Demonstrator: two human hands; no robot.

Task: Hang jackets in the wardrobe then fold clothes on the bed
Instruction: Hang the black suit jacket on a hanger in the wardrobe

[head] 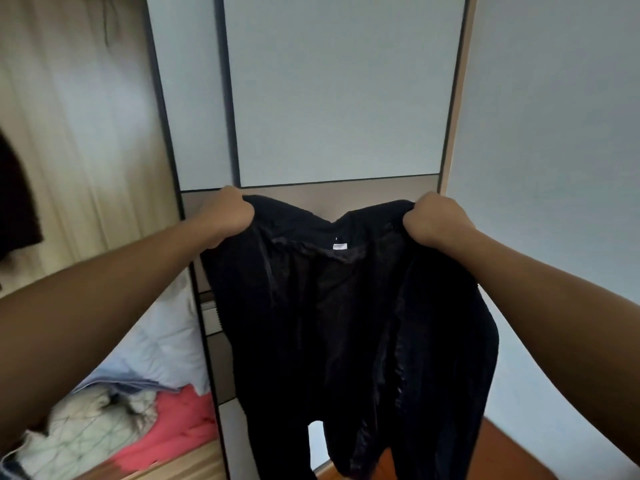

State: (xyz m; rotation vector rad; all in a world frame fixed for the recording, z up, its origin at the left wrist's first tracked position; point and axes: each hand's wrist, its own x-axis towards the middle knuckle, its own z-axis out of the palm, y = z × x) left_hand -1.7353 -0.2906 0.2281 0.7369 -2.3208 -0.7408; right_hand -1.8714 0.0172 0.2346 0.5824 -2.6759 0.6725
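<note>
A black, soft-fabric jacket (346, 306) is held spread by its shoulders, lining and white neck label facing out, clenched in the left hand (230, 216) and right hand (434, 220) before the pale-panelled sliding wardrobe door (339, 91), seemingly squared up for hanging.

We have one view only, from a wide-angle camera worn on the head, facing forward and a little downward at the wardrobe door (339, 98), which stands close. The left hand (230, 216) and right hand (434, 220) sit near mid-frame, forearms entering from the lower corners. The bed (183, 431) shows at lower left, too blurred for us to judge how near.
</note>
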